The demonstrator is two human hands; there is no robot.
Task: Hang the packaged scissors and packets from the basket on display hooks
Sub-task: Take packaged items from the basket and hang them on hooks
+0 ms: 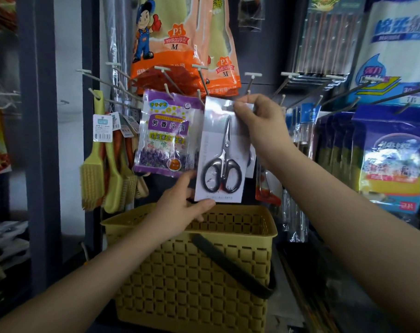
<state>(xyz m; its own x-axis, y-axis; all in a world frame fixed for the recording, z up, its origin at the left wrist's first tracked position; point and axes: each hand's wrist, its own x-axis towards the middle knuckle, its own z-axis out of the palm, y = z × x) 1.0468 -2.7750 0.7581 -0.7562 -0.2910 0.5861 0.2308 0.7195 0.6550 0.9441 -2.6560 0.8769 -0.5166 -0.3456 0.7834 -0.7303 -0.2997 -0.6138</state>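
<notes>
Both hands pinch the scissors pack [222, 150]: right hand [261, 126] top, left hand [180, 210] bottom.

Above the right hand [261, 126], bare hook [251, 82] tips are jutting forward with open gaps between them, leaving room to reach. The purple packet [167, 138] is crowding in just left of the scissors pack [222, 152], touching or nearly so. Right of that hand, hanging blue packs [393, 159] are closing the way. Under the left hand [180, 212], the yellow basket [240, 255] is blocking downward passage, its dark handle [235, 263] lying across the front.
</notes>
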